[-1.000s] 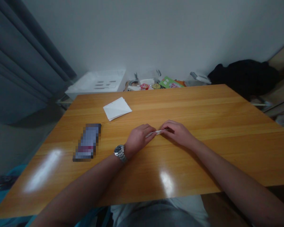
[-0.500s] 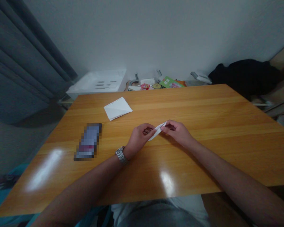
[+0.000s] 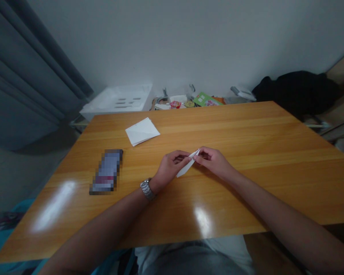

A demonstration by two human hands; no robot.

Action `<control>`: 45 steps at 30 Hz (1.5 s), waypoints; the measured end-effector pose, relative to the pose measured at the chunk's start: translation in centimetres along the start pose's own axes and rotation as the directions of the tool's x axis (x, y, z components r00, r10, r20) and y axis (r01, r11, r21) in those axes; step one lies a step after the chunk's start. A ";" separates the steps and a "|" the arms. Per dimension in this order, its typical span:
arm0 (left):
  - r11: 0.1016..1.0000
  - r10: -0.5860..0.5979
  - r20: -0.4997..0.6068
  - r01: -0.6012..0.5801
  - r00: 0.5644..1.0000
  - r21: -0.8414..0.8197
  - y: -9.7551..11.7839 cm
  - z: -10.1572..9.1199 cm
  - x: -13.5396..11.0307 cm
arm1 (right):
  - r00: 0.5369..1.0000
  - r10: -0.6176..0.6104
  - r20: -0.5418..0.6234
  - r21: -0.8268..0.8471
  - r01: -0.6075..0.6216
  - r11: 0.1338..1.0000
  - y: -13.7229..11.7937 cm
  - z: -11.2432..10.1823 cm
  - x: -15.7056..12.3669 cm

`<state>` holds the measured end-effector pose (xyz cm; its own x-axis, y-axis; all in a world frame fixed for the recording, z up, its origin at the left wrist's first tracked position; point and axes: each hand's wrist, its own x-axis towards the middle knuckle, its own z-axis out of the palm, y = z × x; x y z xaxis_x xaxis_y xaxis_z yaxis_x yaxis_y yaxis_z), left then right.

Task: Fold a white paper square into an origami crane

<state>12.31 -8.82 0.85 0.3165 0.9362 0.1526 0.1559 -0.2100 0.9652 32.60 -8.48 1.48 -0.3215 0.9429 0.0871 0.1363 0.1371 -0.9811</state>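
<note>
A small folded piece of white paper is held between my two hands, slanting from lower left to upper right. My left hand, with a metal watch on the wrist, pinches its left side between thumb and fingers. At the upper right end my right hand pinches the narrow tip. The fingers hide part of the folds. Farther back lies a small stack of white paper sheets. To the left of my hands a phone rests on the table, its screen blurred out.
The wooden table has glossy light reflections near its front edge. Behind it stand a white plastic tray, a green booklet and several small items. Dark cloth lies at the back right; a grey curtain hangs at the left.
The folded paper has turned between my fingers and shows more of its lower left face. My left fingers have shifted slightly right toward my right hand.
</note>
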 end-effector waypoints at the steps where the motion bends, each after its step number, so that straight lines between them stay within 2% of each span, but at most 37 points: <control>1: 1.000 0.007 -0.016 -0.007 1.000 0.012 0.1 0.0 0.0 | 1.000 -0.002 0.002 0.005 0.002 1.000 -0.1 0.1 0.0; 4: 0.986 0.080 -0.071 -0.068 0.994 0.149 0.6 0.0 -0.2 | 1.000 -0.010 -0.030 0.024 0.010 1.000 -0.2 0.1 0.0; 6: 0.939 0.177 -0.095 -0.139 0.980 0.313 1.0 0.0 -0.4 | 0.998 -0.021 -0.061 0.018 0.022 1.000 -0.3 0.1 0.1; 9: 0.853 0.297 -0.065 -0.234 0.953 0.466 1.5 -0.1 -0.6 | 0.998 -0.035 -0.060 -0.007 0.035 0.999 -0.4 0.0 0.0; 19: 0.747 0.391 0.045 -0.346 0.919 0.568 1.4 -0.6 -0.8 | 0.999 -0.031 -0.035 0.014 0.032 0.999 -0.2 -0.1 -0.1; 24: 0.773 0.370 0.018 -0.319 0.929 0.548 1.2 -0.5 -0.7 | 0.999 -0.020 -0.038 -0.015 0.019 1.000 -0.2 -0.2 -0.1; 32: 0.837 0.310 -0.008 -0.269 0.951 0.477 1.3 -0.4 -0.6 | 0.996 -0.089 -0.021 -0.123 0.086 0.989 -0.1 -0.6 0.0; 45: 0.904 0.210 -0.062 -0.170 0.976 0.392 1.0 -0.4 -0.4 | 1.000 -0.018 -0.011 -0.070 0.017 0.997 0.0 -0.6 0.0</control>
<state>12.01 -9.30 1.83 0.2834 0.8868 0.3651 0.4539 -0.4594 0.7635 33.13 -8.28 1.63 -0.3135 0.9435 0.1069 0.1956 0.1743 -0.9651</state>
